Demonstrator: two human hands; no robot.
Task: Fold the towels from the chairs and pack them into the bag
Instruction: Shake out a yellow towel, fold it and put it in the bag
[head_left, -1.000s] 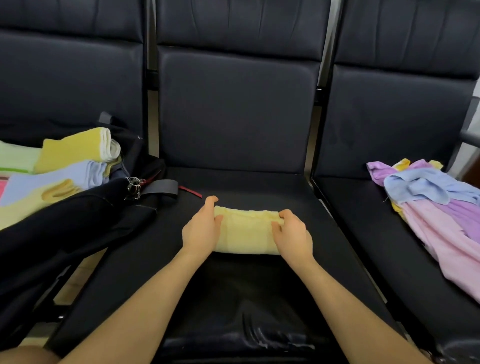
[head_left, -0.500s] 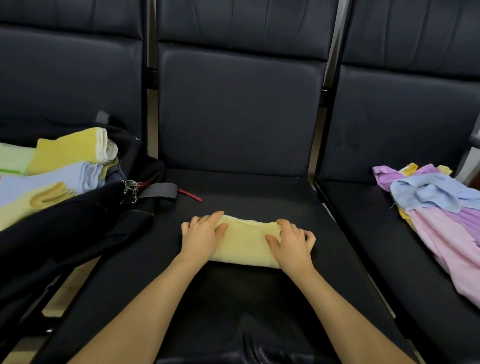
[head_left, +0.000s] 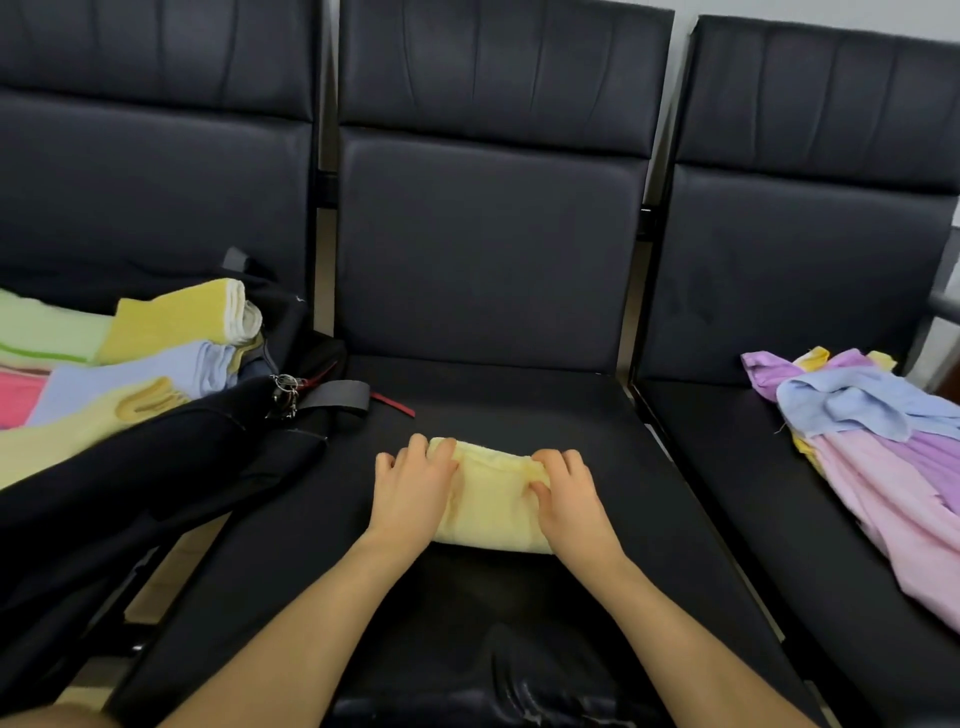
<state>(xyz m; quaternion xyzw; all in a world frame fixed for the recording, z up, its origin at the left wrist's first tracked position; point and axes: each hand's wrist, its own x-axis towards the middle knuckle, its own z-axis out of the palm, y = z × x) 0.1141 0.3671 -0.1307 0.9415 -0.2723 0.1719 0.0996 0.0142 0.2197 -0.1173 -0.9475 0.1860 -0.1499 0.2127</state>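
Both hands have closed inward since a second ago, bunching the pale yellow towel (head_left: 491, 499) on the middle chair seat (head_left: 519, 410), where it lies near the front edge. At left the black bag (head_left: 156, 478) holds folded towels (head_left: 176, 332), a loose towel pile (head_left: 883, 441) lies on the right chair, and left hand (head_left: 413, 493) and right hand (head_left: 569, 499) each grip a towel end with curled fingers

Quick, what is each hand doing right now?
Left hand: grips the left end of the folded yellow towel, fingers curled over its edge.
Right hand: grips the right end of the same towel.
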